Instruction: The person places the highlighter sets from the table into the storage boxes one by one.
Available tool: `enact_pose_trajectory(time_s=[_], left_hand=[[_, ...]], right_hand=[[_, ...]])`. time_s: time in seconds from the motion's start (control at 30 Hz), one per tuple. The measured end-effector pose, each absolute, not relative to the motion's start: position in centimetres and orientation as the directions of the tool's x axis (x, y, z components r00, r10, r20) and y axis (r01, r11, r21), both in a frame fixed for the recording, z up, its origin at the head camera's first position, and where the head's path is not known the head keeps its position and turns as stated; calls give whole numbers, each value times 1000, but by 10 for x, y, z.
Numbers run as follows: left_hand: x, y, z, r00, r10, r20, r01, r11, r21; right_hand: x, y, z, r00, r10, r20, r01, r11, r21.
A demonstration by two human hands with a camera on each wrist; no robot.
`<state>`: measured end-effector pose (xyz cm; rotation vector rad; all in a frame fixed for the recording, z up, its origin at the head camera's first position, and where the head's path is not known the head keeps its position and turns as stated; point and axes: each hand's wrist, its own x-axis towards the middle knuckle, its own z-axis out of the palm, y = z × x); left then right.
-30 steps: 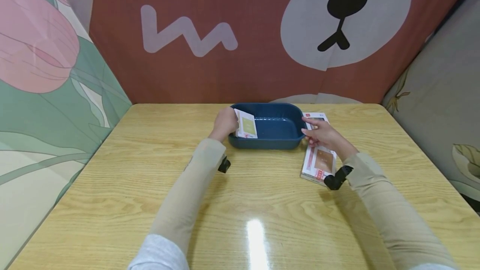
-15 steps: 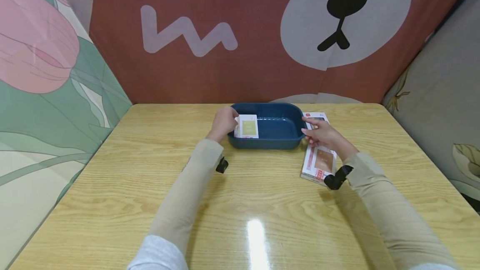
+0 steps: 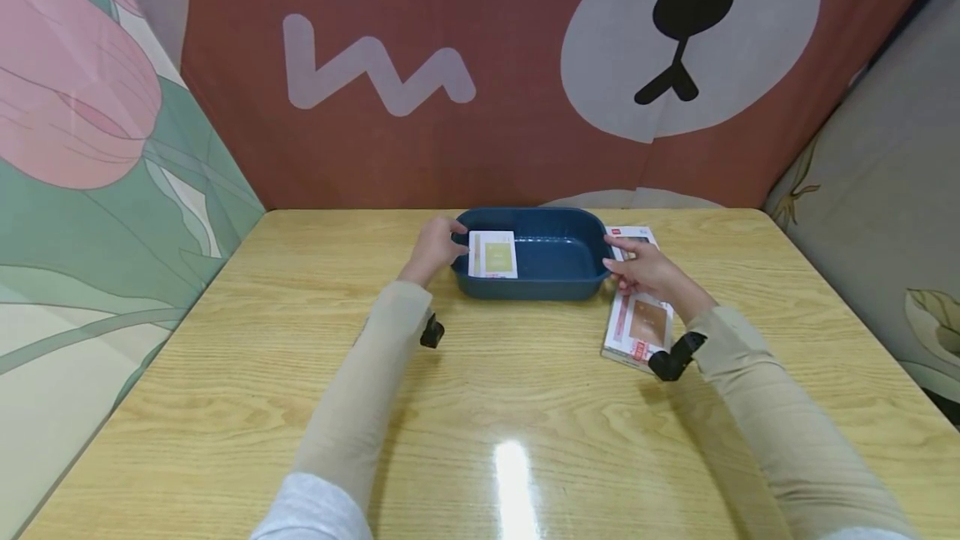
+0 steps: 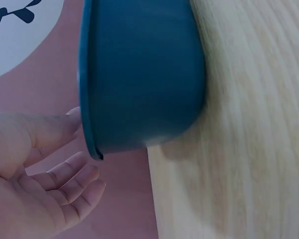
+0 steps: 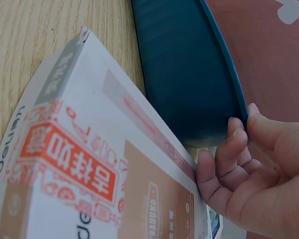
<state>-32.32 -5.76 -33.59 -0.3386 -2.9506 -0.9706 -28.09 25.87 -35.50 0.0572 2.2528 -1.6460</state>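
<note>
Head view shows the small white box with yellow-green panel (image 3: 497, 257) inside the blue plastic basin (image 3: 534, 290), at its left end. Beside this end is the left hand (image 3: 435, 248), its fingers relaxed and spread apart; whether they touch the rim, I cannot tell. The right hand (image 3: 651, 269) pinches the opposite rim. Partly under it, the white deli box (image 3: 637, 325) lies on the wood-grain table (image 3: 262, 298).

Wood-grain table (image 3: 300, 407): dark blue tub (image 3: 532, 288) near far edge, white printed packaging (image 3: 637, 323) beside it.
</note>
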Motion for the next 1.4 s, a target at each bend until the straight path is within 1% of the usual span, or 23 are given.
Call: enact_pose_trajectory(time_s=[0.13, 0.4, 0.7, 0.77, 0.97, 1.1, 1.23, 1.4], left_hand=[[-324, -63, -340, -973, 222, 69, 218, 769, 601], [-329, -75, -346, -971, 239, 25, 194, 719, 667], [-333, -86, -356, -965, 259, 33, 194, 629, 753], [-334, -87, -358, -966, 258, 31, 188, 612, 768], [-334, -91, -362, -967, 253, -31, 109, 521, 847], [-333, -93, -364, -964, 255, -76, 57, 476, 878], [-332, -93, -365, -961, 259, -97, 33, 459, 888], [-332, -93, -366, -960, 263, -99, 28, 440, 898]], right_hand=[[-281, 259, -355, -938, -171, -303, 235, 333, -913], [-281, 261, -356, -941, -177, -288, 217, 337, -916], [-283, 261, -360, -943, -188, -276, 208, 317, -925], [-283, 261, -361, -947, -190, -261, 190, 324, -927], [-281, 264, -363, -964, -203, -175, 92, 363, -927], [-280, 268, -363, -964, -216, -156, 71, 356, -932], [-279, 275, -359, -972, -193, -137, 57, 374, -926], [-277, 285, -354, -984, -130, -119, 50, 440, -897]])
